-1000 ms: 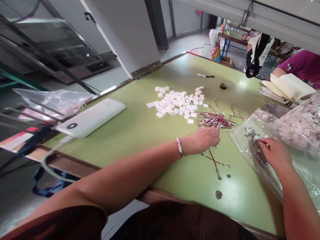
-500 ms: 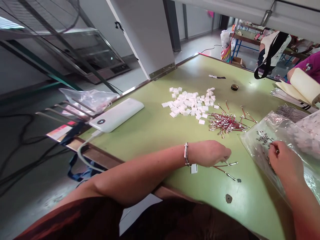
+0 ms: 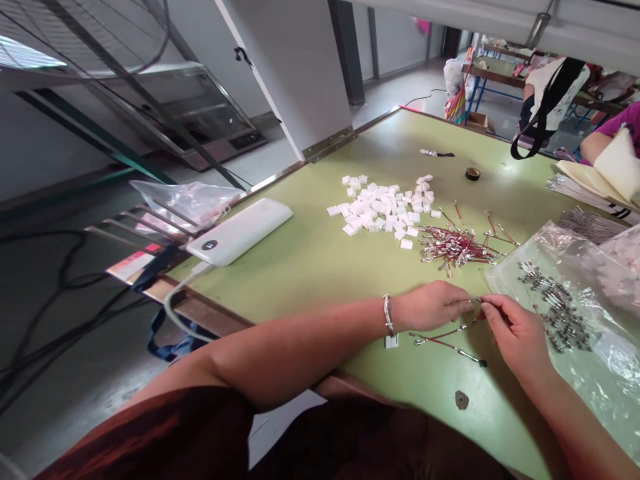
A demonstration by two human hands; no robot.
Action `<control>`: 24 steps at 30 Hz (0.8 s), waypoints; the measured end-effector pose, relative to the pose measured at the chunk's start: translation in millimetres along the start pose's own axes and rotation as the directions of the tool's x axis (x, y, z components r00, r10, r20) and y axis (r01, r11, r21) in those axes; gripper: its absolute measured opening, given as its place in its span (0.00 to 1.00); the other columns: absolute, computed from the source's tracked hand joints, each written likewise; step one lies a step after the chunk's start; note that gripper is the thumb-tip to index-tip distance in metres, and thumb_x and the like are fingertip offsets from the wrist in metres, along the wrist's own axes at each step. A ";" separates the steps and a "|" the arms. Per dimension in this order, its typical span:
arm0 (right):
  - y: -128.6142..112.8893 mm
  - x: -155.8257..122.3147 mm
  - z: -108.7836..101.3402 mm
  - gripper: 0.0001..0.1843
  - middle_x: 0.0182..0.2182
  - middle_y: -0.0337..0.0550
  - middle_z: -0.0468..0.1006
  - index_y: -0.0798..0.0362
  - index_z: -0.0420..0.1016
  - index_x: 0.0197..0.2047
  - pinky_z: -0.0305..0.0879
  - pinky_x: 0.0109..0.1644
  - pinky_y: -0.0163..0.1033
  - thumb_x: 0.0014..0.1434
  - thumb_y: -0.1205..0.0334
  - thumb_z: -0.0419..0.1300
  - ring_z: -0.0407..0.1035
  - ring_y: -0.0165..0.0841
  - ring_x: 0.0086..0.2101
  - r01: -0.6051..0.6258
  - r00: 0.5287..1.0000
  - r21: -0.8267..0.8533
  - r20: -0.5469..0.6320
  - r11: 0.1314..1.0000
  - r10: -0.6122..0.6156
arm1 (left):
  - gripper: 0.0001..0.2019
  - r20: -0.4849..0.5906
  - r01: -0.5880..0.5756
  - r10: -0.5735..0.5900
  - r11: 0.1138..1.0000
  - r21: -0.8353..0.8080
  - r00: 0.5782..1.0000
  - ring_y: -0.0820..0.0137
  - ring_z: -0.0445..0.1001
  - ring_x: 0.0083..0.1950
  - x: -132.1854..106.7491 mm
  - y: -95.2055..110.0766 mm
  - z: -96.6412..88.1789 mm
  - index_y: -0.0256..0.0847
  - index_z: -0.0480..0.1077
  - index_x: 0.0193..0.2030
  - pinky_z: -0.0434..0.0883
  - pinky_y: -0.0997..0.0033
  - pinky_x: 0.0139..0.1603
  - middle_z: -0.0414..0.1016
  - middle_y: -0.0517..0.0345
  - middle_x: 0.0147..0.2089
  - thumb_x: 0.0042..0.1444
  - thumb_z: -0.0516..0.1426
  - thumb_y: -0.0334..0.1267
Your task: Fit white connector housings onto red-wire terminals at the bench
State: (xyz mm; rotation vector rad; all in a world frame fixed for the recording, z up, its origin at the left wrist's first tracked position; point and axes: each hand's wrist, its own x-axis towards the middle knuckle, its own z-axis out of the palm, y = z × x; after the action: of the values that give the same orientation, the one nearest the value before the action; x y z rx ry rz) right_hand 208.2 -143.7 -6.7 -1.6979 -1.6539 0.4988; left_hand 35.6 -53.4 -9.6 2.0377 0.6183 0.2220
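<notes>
A small metal terminal is being pinched between the left hand (image 3: 433, 305) and the right hand (image 3: 515, 333), fingertips closed narrow and meeting near the front edge of the bench (image 3: 310, 260). Red leads (image 3: 443, 340) are lying just under the hands, with one white housing (image 3: 391, 341) by the left wrist. The step in hand is judged to be fitting a terminal to a lead; steady alignment is being called for next. Loose metal terminals (image 3: 555, 307) are being held in a clear plastic bag (image 3: 590, 347) at the right edge.
</notes>
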 end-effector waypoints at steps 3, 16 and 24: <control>3.5 0.0 -0.1 0.13 0.25 0.39 0.79 0.50 0.77 0.38 0.67 0.31 0.35 0.63 0.56 0.53 0.71 0.32 0.26 0.075 0.997 -0.043 0.020 0.996 -0.074 | 0.15 -0.001 -0.045 0.045 0.997 0.065 0.999 0.76 0.69 0.33 -0.5 0.9 -0.8 0.39 0.72 0.38 0.67 0.77 0.35 0.73 0.61 0.32 0.67 0.46 0.38; -0.2 -3.3 -4.1 0.16 0.19 0.36 0.75 0.50 0.74 0.27 0.61 0.25 0.35 0.63 0.57 0.51 0.67 0.30 0.21 0.078 0.945 -0.097 0.325 0.992 -0.042 | 0.03 0.252 -0.351 0.245 0.627 0.695 0.936 0.69 0.71 0.30 -4.4 4.2 -1.4 0.39 0.70 0.35 0.60 0.69 0.25 0.76 0.56 0.32 0.60 0.56 0.32; 2.0 -7.8 -8.6 0.14 0.34 0.42 0.80 0.47 0.79 0.40 0.68 0.38 0.39 0.65 0.55 0.52 0.73 0.33 0.33 0.283 0.916 -0.184 0.343 0.941 -0.209 | 0.13 -0.155 -0.142 0.392 0.631 0.763 0.907 0.64 0.66 0.44 11.1 -22.1 -42.9 0.43 0.70 0.53 0.63 0.64 0.44 0.71 0.52 0.42 0.65 0.50 0.33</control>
State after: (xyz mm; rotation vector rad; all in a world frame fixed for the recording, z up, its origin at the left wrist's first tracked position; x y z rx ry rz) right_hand 214.8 -153.0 -3.8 -1.5937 -2.2038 0.4918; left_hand 20.7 -6.3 -6.9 2.9459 0.6473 0.5533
